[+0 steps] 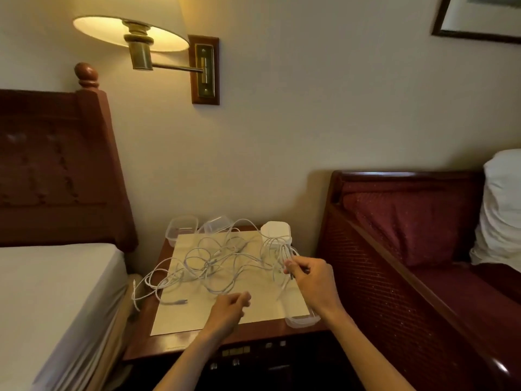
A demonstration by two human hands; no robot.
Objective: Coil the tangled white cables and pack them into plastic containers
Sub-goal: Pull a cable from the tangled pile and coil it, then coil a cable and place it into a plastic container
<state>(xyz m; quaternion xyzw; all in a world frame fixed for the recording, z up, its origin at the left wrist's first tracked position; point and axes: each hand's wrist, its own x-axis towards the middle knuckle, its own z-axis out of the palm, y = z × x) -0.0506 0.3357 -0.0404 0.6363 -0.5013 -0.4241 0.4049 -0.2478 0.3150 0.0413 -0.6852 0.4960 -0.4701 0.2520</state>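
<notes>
A tangle of white cables (208, 266) sprawls over a cream sheet (183, 317) on the wooden nightstand (253, 337), with one loop hanging off its left edge. My right hand (310, 280) pinches a small bundle of cable loops (279, 252) above the sheet's right side. My left hand (229, 307) hovers low over the sheet's front, fingers loosely curled, and whether it holds a strand cannot be made out. Two clear plastic containers (181, 228) stand at the back left. A white-lidded container (275, 230) sits at the back right. Another clear container (303, 320) lies under my right forearm.
A bed with a white sheet (53, 300) and dark wooden headboard (56, 170) flanks the nightstand on the left. A red cushioned sofa (408, 227) with a white pillow (501, 210) stands on the right. A lit wall lamp (132, 32) hangs above.
</notes>
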